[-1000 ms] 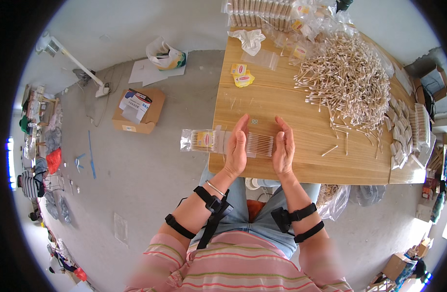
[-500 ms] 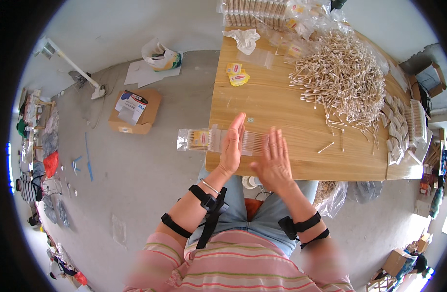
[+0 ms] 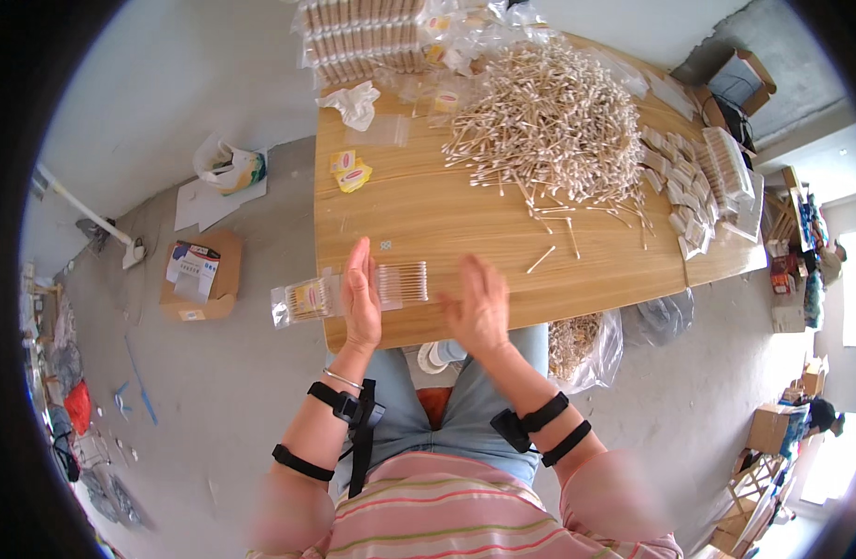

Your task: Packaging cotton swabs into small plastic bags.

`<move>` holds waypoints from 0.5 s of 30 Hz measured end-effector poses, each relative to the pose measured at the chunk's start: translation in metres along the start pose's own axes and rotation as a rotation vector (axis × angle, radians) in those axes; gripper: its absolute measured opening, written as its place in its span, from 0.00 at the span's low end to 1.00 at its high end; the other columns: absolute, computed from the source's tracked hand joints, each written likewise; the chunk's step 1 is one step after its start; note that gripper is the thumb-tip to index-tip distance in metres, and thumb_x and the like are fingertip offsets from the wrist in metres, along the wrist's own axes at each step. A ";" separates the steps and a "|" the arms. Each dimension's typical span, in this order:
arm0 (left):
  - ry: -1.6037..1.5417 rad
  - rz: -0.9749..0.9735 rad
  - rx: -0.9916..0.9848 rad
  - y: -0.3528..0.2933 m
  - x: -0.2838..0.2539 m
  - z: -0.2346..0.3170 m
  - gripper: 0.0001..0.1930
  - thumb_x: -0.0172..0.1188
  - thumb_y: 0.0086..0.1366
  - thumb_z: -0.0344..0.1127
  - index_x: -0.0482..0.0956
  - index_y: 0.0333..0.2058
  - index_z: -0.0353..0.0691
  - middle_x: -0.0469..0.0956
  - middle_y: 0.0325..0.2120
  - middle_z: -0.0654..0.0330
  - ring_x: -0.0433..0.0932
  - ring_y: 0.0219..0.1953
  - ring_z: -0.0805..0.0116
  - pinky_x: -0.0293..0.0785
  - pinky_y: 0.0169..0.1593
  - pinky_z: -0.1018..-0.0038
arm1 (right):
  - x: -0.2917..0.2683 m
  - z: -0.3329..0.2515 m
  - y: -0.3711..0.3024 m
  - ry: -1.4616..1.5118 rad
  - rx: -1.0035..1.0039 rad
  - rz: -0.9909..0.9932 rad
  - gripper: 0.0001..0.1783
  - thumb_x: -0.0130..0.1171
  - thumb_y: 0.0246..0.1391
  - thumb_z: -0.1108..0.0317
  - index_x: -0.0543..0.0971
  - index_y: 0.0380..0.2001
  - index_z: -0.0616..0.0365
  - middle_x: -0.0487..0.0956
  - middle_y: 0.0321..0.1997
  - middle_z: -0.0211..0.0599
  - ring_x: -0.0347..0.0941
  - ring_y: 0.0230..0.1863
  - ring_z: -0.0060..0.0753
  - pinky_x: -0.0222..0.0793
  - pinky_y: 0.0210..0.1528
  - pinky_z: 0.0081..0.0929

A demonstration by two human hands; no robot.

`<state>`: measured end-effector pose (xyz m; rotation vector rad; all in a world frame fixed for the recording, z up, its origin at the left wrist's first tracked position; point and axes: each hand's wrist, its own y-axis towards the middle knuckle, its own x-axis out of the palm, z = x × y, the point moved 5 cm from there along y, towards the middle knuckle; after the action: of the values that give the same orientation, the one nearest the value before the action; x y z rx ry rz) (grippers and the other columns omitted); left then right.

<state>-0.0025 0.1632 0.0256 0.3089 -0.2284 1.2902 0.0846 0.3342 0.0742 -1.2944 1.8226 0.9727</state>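
My left hand stands on its edge, fingers stretched out and held straight, across a clear plastic bag of cotton swabs at the table's near left edge. The bag's left end, with a yellow and white label, sticks out past the table edge. To the right of that hand, a row of cotton swabs lies side by side. My right hand, slightly blurred, is apart from the row's right end, fingers extended and nothing visible in them.
A big heap of loose cotton swabs covers the far middle of the wooden table. Yellow cards and a crumpled tissue lie left. Stacked filled packs stand behind; paper-banded bundles lie right. A cardboard box sits on the floor.
The view has shifted, so the table appears further left. My right hand has drawn away from the swab row to the right, uncovering its end. My left hand stays across the bag.
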 end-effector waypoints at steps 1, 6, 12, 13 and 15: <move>-0.011 0.027 -0.005 0.000 0.000 0.001 0.32 0.37 0.73 0.54 0.54 0.65 0.35 0.52 0.67 0.51 0.47 0.70 0.61 0.41 0.71 0.66 | -0.013 0.023 -0.002 0.042 0.216 0.096 0.38 0.61 0.51 0.48 0.67 0.56 0.66 0.69 0.56 0.50 0.59 0.62 0.51 0.55 0.62 0.48; -0.016 0.058 -0.039 -0.001 -0.001 0.006 0.32 0.37 0.74 0.53 0.54 0.65 0.33 0.51 0.68 0.51 0.47 0.70 0.61 0.41 0.71 0.66 | -0.048 0.098 -0.001 -0.161 0.597 0.212 0.27 0.63 0.50 0.55 0.72 0.47 0.62 0.71 0.47 0.47 0.67 0.52 0.51 0.65 0.51 0.44; -0.077 0.057 -0.068 0.001 0.008 0.002 0.35 0.39 0.72 0.56 0.53 0.65 0.32 0.52 0.67 0.50 0.47 0.70 0.61 0.41 0.71 0.65 | -0.034 0.102 0.019 -0.120 0.535 0.149 0.08 0.55 0.56 0.66 0.74 0.36 0.58 0.75 0.41 0.44 0.69 0.48 0.48 0.67 0.49 0.42; -0.072 0.055 -0.061 0.001 0.007 0.002 0.36 0.40 0.72 0.57 0.53 0.65 0.32 0.52 0.67 0.50 0.47 0.70 0.60 0.41 0.71 0.65 | -0.026 0.098 0.025 -0.112 0.525 0.141 0.08 0.55 0.56 0.66 0.74 0.36 0.58 0.75 0.41 0.44 0.69 0.48 0.48 0.67 0.49 0.42; -0.063 0.057 -0.056 0.000 0.005 0.001 0.37 0.41 0.71 0.58 0.53 0.65 0.32 0.52 0.67 0.50 0.47 0.70 0.60 0.41 0.71 0.65 | -0.007 0.081 0.040 -0.145 0.362 0.077 0.07 0.55 0.55 0.67 0.74 0.36 0.57 0.75 0.40 0.43 0.70 0.48 0.48 0.67 0.49 0.42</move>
<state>-0.0007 0.1677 0.0285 0.2978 -0.3283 1.3296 0.0568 0.4160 0.0482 -0.9162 1.8423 0.7129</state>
